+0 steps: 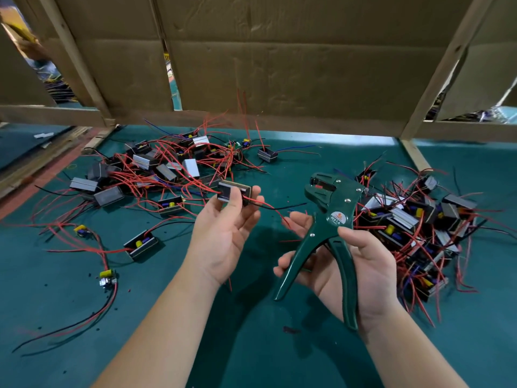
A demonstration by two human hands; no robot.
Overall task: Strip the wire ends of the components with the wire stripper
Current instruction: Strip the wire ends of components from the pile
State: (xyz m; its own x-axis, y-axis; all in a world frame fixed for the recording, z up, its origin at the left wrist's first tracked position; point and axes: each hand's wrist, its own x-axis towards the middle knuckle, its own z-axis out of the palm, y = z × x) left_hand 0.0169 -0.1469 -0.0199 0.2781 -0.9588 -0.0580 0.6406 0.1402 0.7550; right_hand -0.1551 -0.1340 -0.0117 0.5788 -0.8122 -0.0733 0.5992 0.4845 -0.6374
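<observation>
Head: components litter green mat, cardboard wall behind

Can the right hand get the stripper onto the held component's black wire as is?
Likely yes: right hand grips the wire stripper; nothing lies between its head and the black wire end.

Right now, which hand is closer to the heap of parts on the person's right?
Right. The right hand, gripping the wire stripper, sits just beside that heap; the left hand, pinching one component, is farther off, beyond the stripper.
</observation>
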